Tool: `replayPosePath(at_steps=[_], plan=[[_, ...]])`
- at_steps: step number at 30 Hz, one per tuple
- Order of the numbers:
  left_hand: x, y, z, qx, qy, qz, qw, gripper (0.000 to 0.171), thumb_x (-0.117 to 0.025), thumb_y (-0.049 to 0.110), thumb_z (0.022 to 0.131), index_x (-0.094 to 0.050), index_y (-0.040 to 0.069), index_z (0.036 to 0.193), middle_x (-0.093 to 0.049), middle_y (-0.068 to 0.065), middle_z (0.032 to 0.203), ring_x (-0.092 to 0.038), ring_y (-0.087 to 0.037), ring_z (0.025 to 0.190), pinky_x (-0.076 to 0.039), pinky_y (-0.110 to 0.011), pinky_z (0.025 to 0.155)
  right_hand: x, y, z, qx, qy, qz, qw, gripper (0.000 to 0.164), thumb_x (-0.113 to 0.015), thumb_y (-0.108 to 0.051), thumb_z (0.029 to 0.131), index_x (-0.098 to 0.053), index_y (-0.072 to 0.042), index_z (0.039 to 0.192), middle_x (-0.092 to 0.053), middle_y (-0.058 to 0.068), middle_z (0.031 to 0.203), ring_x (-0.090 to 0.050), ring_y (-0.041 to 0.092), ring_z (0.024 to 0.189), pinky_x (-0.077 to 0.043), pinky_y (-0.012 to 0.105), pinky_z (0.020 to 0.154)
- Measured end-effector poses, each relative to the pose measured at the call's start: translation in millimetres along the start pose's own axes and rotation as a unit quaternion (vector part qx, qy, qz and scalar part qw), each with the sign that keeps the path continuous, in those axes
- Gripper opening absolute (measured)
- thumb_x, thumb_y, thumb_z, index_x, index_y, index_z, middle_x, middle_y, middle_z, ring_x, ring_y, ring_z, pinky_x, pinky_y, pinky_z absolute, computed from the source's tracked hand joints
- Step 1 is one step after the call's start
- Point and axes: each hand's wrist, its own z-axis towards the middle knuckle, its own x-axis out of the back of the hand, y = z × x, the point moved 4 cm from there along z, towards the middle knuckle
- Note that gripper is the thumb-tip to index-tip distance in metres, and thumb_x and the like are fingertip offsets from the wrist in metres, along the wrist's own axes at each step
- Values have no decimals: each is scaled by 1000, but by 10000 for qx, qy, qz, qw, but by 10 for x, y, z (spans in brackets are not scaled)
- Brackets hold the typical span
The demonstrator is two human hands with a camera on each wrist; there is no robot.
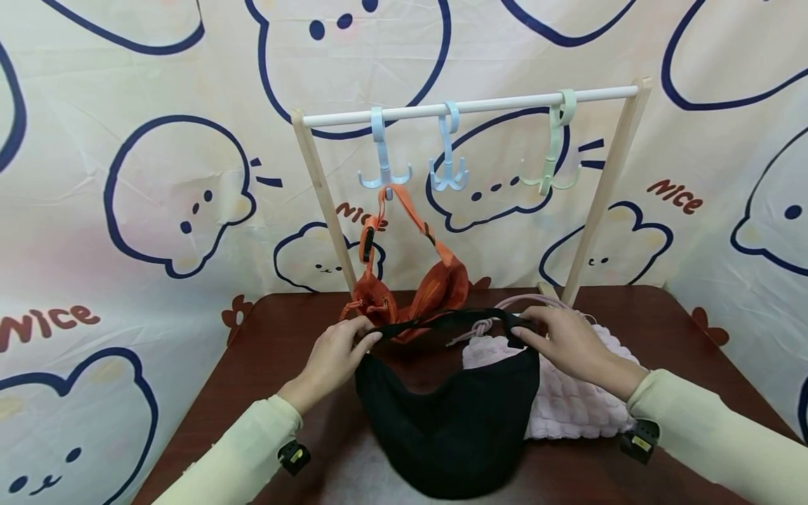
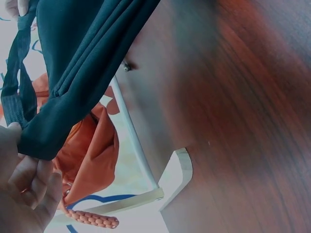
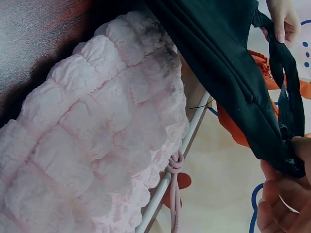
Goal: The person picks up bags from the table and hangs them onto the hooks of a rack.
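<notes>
A black shoulder bag [image 1: 451,421] hangs between both hands, its strap [image 1: 448,321] stretched across the top. My left hand [image 1: 337,354] pinches one end of the strap where it meets the bag; in the left wrist view the fingers curl under that corner. At the other end my right hand [image 1: 564,340] grips the strap between thumb and fingers. Behind the black bag an orange bag [image 1: 435,287] hangs by its strap from the left blue hook [image 1: 381,151]. A pink puffy quilted bag [image 1: 581,393] lies on the table beneath my right hand.
A rack with a white bar [image 1: 480,106] and wooden posts [image 1: 590,224] stands at the back of the brown table [image 1: 252,393]. Another blue hook [image 1: 449,151] and a green hook [image 1: 552,147] hang from the bar. A printed cloth [image 1: 183,189] covers the walls behind.
</notes>
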Motion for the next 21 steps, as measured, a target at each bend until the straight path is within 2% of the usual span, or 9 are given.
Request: replayPosePath(at_steps=[6, 13, 21], plan=[[24, 10, 3, -13, 20, 3, 10000, 12, -65, 27, 99, -67, 17, 92, -57, 4, 73, -48, -12, 67, -40, -30, 63, 37, -31, 12, -63, 10, 48, 10000, 13, -72, -25, 94, -75, -14, 100, -63, -3, 80, -49, 10, 67, -39, 26, 58], [89, 44, 14, -233, 138, -49, 9996, 14, -64, 26, 100, -64, 18, 88, -57, 6, 71, -48, -11, 65, -40, -29, 63, 114, -72, 20, -122, 46, 112, 9999, 16, -71, -26, 95, -75, -14, 105, -66, -2, 81, -48, 9, 61, -38, 26, 53], [149, 71, 26, -207, 180, -148, 9995, 13, -65, 26, 100, -66, 17, 90, -59, 4, 72, -48, -11, 66, -40, -29, 63, 174, -97, 51, -37, 108, 210, 9997, 21, -70, -25, 96, -75, -13, 112, -66, -3, 78, -51, 10, 64, -40, 25, 54]])
